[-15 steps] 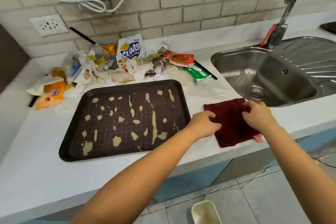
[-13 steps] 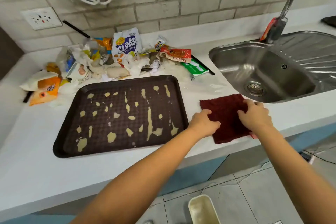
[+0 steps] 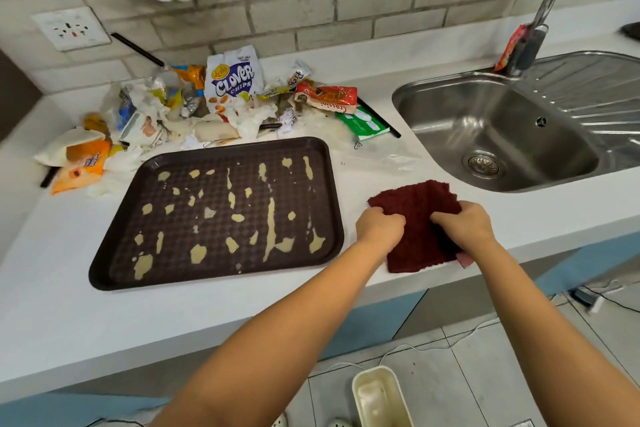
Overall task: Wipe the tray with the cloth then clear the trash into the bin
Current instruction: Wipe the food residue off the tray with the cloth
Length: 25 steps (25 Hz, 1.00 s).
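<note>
L hand point(image 3: 380, 226): I see fingers curled into the cloth's point(image 3: 420, 218) left edge, gripping it.
R hand point(image 3: 462, 225): clenched on cloth's right side, fabric bunched btwn both hands.
Cloth: dark red, on counter point(image 3: 242, 315) edge, just right of tray point(image 3: 221, 282).
Tray: brown, flat, beige smears all over.
Trash point(image 3: 221, 104): wrappers + tissue piled behind tray, by wall.
Sink point(image 3: 502, 135): right of cloth.
Bin point(image 3: 379, 395): on floor below.

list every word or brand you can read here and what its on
"CLOVER CHIPS": white chip bag in the trash pile.
"Crossini", it seems, upside down: red wrapper.
Too small or blurred to read: small logo above "CLOVER", orange packets, green packet, wrapper by the tap.
</note>
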Each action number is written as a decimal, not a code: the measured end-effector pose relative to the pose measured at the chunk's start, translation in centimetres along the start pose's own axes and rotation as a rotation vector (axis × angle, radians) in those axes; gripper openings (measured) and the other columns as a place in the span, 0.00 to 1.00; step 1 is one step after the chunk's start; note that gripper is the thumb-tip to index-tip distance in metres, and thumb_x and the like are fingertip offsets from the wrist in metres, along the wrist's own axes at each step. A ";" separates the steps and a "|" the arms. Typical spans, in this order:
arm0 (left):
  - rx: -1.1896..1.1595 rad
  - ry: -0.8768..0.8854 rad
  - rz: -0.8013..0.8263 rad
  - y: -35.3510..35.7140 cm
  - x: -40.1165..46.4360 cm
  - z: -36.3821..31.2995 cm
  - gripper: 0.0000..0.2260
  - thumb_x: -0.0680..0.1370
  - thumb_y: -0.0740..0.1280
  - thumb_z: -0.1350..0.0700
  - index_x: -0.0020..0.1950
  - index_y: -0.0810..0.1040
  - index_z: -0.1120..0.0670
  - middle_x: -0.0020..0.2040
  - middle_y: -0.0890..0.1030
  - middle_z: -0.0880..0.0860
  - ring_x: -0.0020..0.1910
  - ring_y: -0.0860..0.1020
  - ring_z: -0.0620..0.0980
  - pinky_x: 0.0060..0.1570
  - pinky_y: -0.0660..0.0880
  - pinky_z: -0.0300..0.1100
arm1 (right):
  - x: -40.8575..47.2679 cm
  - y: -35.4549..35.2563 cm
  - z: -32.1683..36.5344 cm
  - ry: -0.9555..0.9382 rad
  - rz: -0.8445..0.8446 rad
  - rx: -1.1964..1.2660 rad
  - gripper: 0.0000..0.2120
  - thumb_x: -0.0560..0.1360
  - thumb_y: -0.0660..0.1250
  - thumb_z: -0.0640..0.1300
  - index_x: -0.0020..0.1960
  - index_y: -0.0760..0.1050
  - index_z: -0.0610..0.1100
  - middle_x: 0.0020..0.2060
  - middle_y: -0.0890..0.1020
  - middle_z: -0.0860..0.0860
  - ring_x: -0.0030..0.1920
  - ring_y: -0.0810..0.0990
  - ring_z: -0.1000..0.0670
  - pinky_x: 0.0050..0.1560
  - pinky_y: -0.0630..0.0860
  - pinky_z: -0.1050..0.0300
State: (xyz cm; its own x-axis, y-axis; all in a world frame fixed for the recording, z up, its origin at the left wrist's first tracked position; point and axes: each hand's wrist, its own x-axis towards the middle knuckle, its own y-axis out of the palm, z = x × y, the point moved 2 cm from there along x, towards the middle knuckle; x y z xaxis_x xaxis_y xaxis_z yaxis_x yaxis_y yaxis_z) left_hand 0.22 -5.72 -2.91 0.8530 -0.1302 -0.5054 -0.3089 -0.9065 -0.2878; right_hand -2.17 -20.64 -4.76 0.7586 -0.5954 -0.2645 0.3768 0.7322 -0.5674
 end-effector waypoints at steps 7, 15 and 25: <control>-0.337 0.029 -0.078 -5.9 -1.0 0.4 0.03 0.75 0.64 0.60 0.43 0.76 0.54 0.48 0.81 0.55 0.46 0.79 0.51 0.45 0.75 0.44 | -4.4 0.9 8.1 -0.018 0.283 0.738 0.12 0.72 0.59 0.31 0.44 0.75 0.46 0.35 0.79 0.47 0.35 0.79 0.48 0.31 0.77 0.61; -0.414 -0.007 -0.047 -17.2 -1.3 0.6 0.22 0.78 0.59 0.41 0.71 0.65 0.44 0.71 0.68 0.50 0.62 0.71 0.55 0.56 0.70 0.49 | -9.2 8.7 16.4 -0.347 0.308 0.685 0.17 0.71 0.60 0.28 0.42 0.74 0.50 0.35 0.80 0.51 0.31 0.80 0.55 0.31 0.78 0.62; -1.335 0.160 0.126 -25.8 0.0 0.8 0.33 0.75 0.51 0.32 0.29 0.80 0.56 0.30 0.79 0.53 0.28 0.81 0.50 0.35 0.78 0.41 | -15.7 19.8 21.4 -0.799 0.552 0.131 0.16 0.72 0.68 0.40 0.59 0.75 0.44 0.56 0.81 0.51 0.55 0.79 0.55 0.57 0.71 0.69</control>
State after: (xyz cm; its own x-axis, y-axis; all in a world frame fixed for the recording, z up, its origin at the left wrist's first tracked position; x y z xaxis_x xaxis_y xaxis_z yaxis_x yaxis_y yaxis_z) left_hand 7.82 18.04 3.85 0.9170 -0.2031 -0.3432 0.1750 -0.5683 0.8040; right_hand 4.73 10.25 4.83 0.9644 0.2055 0.1665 -0.1195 0.9001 -0.4190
